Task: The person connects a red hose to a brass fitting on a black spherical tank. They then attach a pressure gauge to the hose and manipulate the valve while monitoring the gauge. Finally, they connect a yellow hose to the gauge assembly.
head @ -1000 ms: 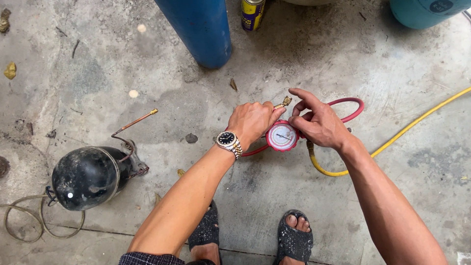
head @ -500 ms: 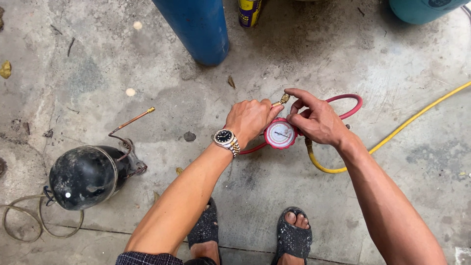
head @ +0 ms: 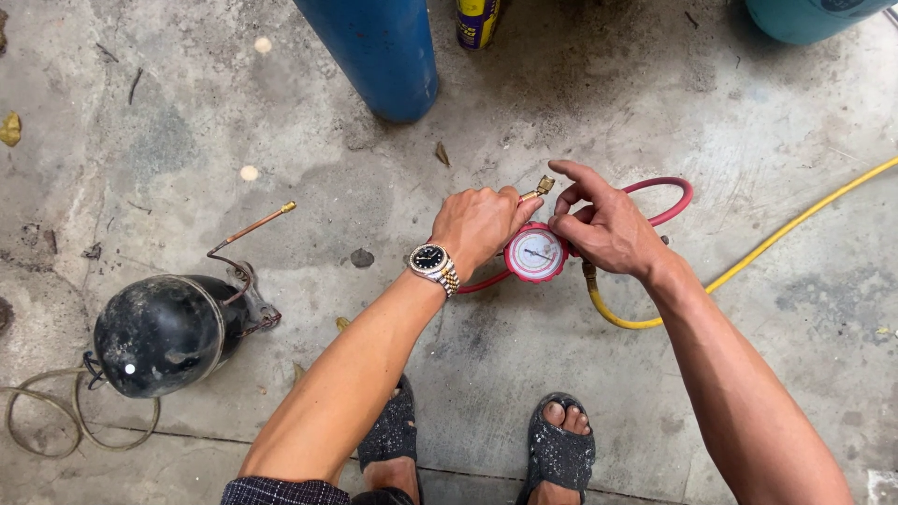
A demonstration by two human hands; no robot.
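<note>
The left hand is curled into a fist around the left side of the gauge, and a watch sits on its wrist. The right hand pinches the right side of the gauge with bent fingers, and its first finger sticks out and up. The gauge is round with a red rim and a white face, and the face looks up at the camera. It is held between the two hands, above the gray floor. A small brass tip pokes up and to the right from between the hands. A smooth red hose loops out behind the right hand. A yellow hose bends under the gauge and runs far off to the right. The floor is rough and spotty. To the left lies a round black tank on its side, with a thin copper pipe pointing up and right. A tall blue cylinder stands at the top.
</note>
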